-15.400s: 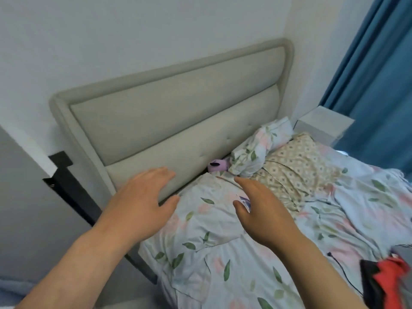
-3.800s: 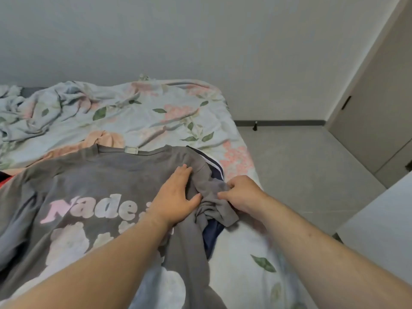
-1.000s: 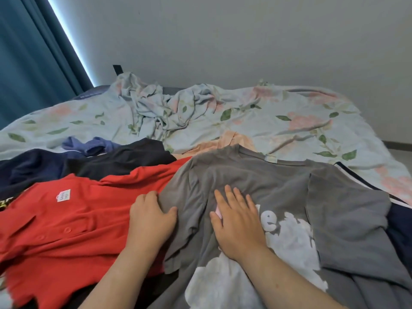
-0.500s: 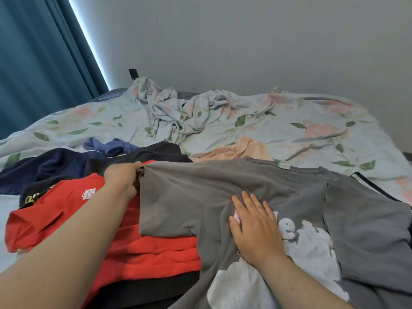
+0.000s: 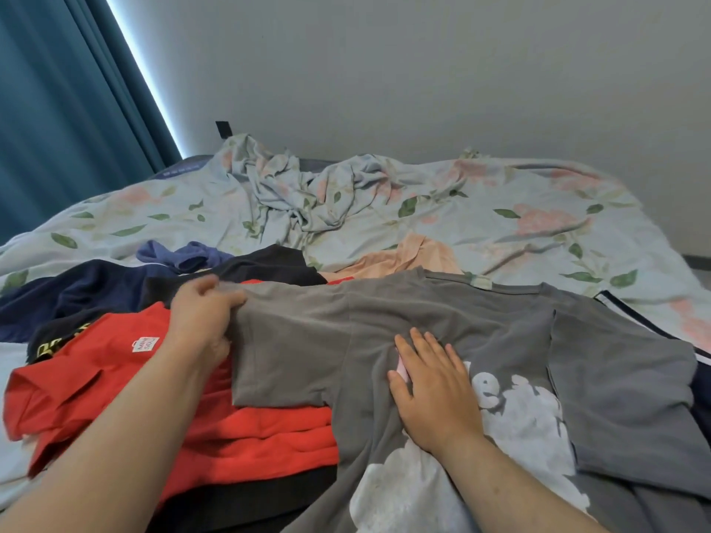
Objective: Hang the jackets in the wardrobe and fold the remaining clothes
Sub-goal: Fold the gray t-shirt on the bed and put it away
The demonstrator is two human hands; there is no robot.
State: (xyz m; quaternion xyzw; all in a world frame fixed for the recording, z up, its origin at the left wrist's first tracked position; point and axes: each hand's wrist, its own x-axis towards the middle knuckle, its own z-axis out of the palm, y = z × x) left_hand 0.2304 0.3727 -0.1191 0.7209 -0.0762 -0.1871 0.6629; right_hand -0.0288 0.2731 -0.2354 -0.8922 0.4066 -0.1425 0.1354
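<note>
The left hand [image 5: 202, 321] curls its fingers around the sleeve end of the gray T-shirt [image 5: 481, 340] and holds it out over the red shirt [image 5: 127, 382]. The right hand [image 5: 434, 386] lies flat, fingers straight, pressing the gray T-shirt's chest. The gray T-shirt lies spread across the near edge of the bed [image 5: 500, 225].

Grey T-shirt [image 5: 442, 317], red shirt [image 5: 115, 378], floral, perhaps pale-blue sheet [image 5: 500, 225].

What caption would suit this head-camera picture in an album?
Left hand holds the grey T-shirt's sleeve; right hand presses its chest flat.
</note>
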